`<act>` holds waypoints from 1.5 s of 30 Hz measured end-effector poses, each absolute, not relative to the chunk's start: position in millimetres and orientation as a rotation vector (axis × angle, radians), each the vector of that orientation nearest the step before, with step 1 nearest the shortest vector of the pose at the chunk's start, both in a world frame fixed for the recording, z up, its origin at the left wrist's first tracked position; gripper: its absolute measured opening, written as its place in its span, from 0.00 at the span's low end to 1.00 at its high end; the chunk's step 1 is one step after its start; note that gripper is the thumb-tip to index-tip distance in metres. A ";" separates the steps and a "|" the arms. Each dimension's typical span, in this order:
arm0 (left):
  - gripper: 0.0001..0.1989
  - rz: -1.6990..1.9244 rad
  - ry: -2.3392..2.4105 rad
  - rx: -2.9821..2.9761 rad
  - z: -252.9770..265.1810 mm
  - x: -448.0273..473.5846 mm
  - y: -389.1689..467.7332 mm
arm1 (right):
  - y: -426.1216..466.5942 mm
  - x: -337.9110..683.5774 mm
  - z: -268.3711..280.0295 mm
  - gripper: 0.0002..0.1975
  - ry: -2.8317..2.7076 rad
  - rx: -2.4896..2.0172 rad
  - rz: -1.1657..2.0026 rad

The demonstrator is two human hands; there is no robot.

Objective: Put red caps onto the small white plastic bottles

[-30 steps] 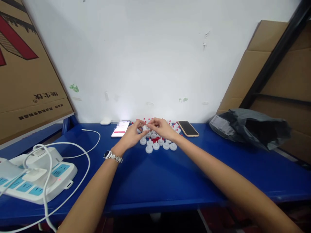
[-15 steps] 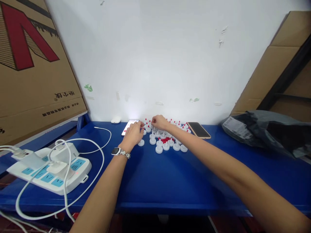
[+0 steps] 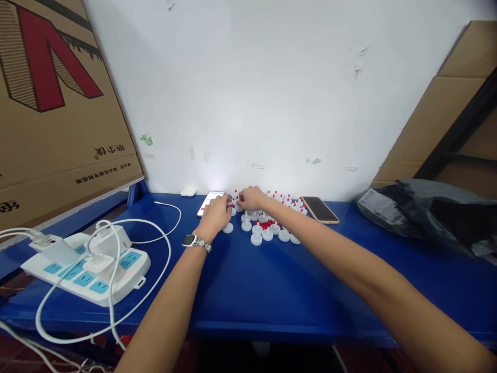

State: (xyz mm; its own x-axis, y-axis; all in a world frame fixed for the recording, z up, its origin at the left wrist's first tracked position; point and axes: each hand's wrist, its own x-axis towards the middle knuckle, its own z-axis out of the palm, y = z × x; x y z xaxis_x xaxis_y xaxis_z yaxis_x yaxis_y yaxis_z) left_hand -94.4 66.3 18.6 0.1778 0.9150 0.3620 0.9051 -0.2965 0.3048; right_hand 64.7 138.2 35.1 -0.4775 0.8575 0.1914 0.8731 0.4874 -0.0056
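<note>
White round nozzle lids [image 3: 256,239] stand in a cluster at the back of the blue table, several of them with red tips. Loose small red caps [image 3: 266,224] lie in a pile among them. At the left of the cluster is my left hand [image 3: 217,214], over the edge of a lit phone [image 3: 208,199], its fingertips pinched together. My right hand [image 3: 251,198] reaches over the lids from the right, thumb and fingers closed close beside the left fingertips. What either hand pinches is too small and covered to make out. One lid [image 3: 228,228] sits just below my left hand.
A second phone [image 3: 320,210] lies right of the lids. Further right is a dark plastic bag [image 3: 411,212]. A white power strip [image 3: 128,282] with chargers and looping cables takes up the left side. A white earbud case [image 3: 188,191] rests by the wall, near a large carton [image 3: 70,140].
My right hand has moved left and slightly down, bringing its fingertips closer to my left hand's. My left hand stays almost where it was. The whole view has shifted slightly.
</note>
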 end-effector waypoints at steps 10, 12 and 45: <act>0.20 1.080 1.332 2.470 21.4 -57.8 49.6 | 75.0 112.3 37.6 0.18 -2.046 -1.279 0.330; 0.19 1.059 1.225 2.450 22.1 -45.6 42.2 | 59.4 123.3 31.1 0.20 -1.962 -1.209 0.475; 0.18 0.936 1.151 2.265 29.2 -71.0 56.1 | 33.1 139.7 29.6 0.14 -1.949 -1.217 0.456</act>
